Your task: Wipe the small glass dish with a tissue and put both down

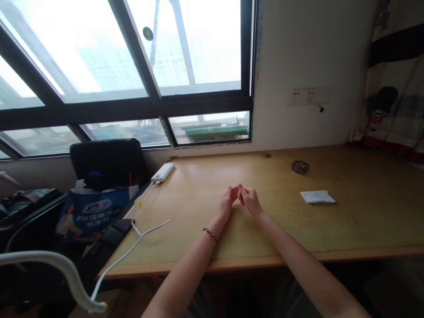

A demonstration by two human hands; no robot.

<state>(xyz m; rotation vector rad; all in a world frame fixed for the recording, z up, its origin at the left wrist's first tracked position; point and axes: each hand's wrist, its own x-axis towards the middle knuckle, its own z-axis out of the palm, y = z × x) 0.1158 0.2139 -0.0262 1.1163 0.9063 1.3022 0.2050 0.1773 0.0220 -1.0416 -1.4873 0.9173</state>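
My left hand [227, 202] rests on its side on the wooden table [185, 238], a beaded bracelet [210, 234] round its wrist. Its thumb points up and its fingers reach, loosely bent, towards the other hand. Facing it, my right hand [249, 199] has its fingers curled inward, with the thumb side up. The fingertips of both hands come together over the middle of the table. No object shows between them, though the inside of the right hand is hidden. Nearest to the right hand lies a folded white tissue [317, 197].
Behind the tissue sits a dark glass ashtray [300, 167]. A white power bank [163, 172] with a white cable [145, 234] lies along the left edge. A black chair [109, 159] holds a blue bag [92, 212]. A white curved tube [56, 260] crosses the lower left.
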